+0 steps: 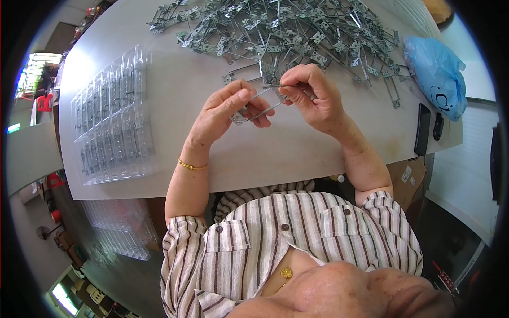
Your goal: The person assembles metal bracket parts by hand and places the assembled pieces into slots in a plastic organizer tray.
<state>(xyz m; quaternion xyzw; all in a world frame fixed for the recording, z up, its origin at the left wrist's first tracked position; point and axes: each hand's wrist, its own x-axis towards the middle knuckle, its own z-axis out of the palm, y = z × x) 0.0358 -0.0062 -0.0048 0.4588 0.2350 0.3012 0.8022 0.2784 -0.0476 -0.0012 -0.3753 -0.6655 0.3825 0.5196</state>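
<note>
My left hand (220, 111) is closed around a small metal bracket (238, 117) with thin rod-like arms, held above the table. Its arms reach toward my right hand (317, 99), whose thumb and fingertips pinch a thin metal piece (275, 86) at the far end. Whether that piece is part of the same bracket, I cannot tell. Just beyond my fingers begins a large heap of similar metal brackets (297, 32), tangled together. To the left lies a clear plastic tray (142, 69) with rows of compartments holding metal parts.
The pale table (254, 161) curves around my front. A blue plastic bag (435, 74) sits at its right edge, near a black elongated object (422, 130) and a smaller dark item (438, 126). More clear trays (119, 225) are below the table at left; a cardboard box (408, 180) stands at right.
</note>
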